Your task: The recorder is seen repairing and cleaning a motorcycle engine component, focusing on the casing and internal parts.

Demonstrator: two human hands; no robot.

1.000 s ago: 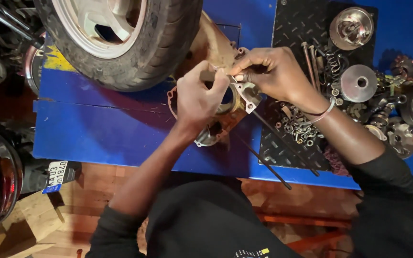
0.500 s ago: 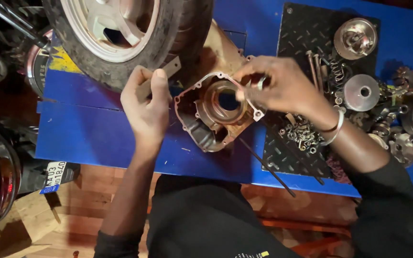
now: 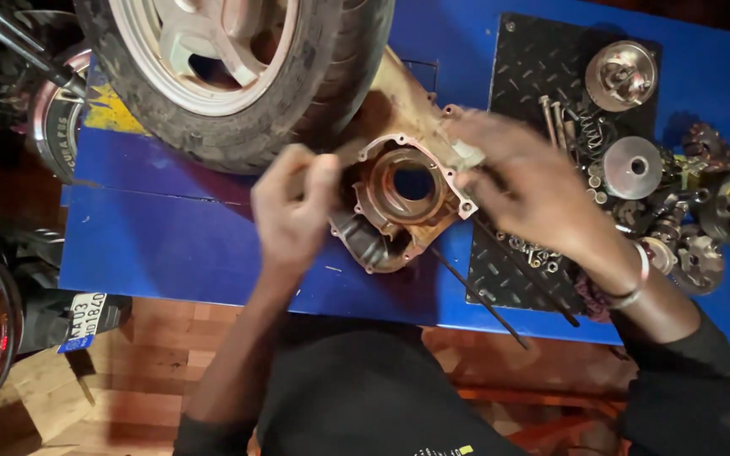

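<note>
On the blue surface (image 3: 171,245) a big wheel (image 3: 230,76) with a black tyre lies at the top left. Next to it, the left hand (image 3: 297,211) is curled up, and its fingers pinch a small flat metal piece that is too blurry to see well. Just right of that hand sits a rusty round engine case (image 3: 399,203) with a hole in the middle. The right hand (image 3: 525,181) touches the case's top right edge, blurry, fingers bent; I cannot tell what it grips. Farther right, 1 black metal plate (image 3: 542,76) holds springs, bolts and round parts.
</note>
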